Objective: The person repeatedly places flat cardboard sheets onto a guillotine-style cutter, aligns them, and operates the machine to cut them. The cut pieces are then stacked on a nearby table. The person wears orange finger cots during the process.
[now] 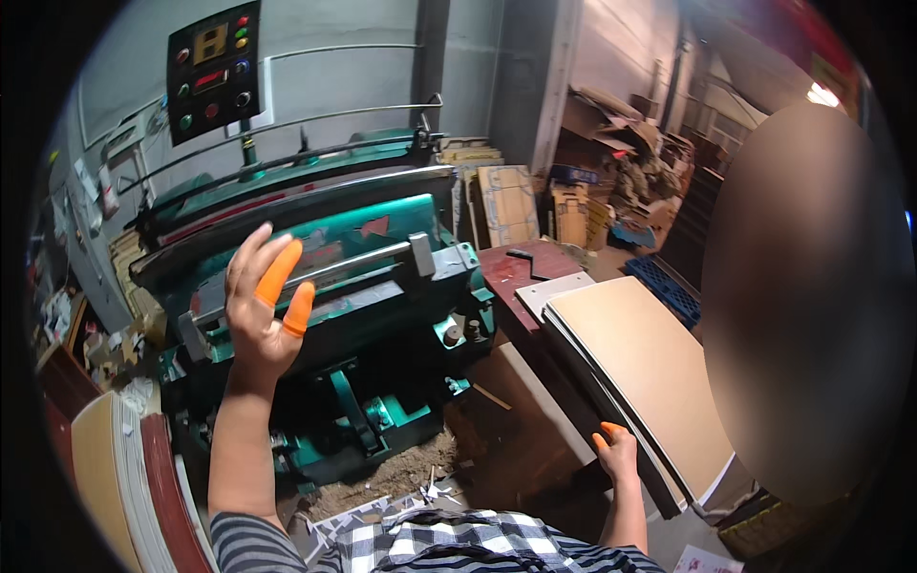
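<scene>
My left hand [260,310] is raised in front of the green press machine [353,224]. Orange finger cots cover its thumb and index finger. The fingers are apart and hold nothing. Lower on the right, my right hand [618,453] is beside the left edge of a stack of tan sheets [635,349]. It wears the same orange cots, and the thumb and index tips are slightly apart with nothing visible between them. I cannot tell whether it touches the stack. A metal bar [368,262] crosses the machine behind my left hand.
A control panel [212,72] with coloured buttons stands above the machine. The tan stack rests on a dark red table [511,277]. More boards [107,477] stand at the lower left. Paper scraps litter the floor by the machine. A blue pallet [666,289] lies beyond the table. A blurred shape fills the right side.
</scene>
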`<act>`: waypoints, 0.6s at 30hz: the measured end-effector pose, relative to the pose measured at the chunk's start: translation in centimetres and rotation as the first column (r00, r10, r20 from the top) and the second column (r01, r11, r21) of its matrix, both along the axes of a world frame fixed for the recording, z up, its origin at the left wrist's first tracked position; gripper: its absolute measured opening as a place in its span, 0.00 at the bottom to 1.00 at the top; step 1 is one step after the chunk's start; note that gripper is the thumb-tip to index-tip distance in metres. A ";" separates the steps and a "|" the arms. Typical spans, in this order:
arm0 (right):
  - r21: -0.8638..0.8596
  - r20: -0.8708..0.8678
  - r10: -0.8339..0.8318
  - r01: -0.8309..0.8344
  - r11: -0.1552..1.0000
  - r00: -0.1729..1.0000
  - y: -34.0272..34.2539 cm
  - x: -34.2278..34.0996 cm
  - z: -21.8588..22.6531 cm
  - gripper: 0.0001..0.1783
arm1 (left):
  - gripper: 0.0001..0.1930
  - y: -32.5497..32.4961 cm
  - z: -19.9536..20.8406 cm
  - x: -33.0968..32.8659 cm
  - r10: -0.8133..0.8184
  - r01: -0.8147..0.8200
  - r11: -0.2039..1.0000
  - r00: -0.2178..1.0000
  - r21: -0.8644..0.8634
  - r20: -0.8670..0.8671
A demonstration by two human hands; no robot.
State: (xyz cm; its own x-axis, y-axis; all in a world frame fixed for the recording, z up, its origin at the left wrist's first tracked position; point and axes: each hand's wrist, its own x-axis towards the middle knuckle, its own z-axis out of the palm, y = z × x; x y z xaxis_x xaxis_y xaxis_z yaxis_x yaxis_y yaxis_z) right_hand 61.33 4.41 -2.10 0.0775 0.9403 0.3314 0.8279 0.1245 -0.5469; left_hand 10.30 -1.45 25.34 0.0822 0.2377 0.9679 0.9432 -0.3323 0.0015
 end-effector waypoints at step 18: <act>0.100 -0.105 0.322 -0.312 0.945 0.941 3.3 -3.5 1.5 0.14 | 0.42 -1.6 -24.4 -15.4 0.636 -0.230 -0.120 0.729 -0.966 -0.253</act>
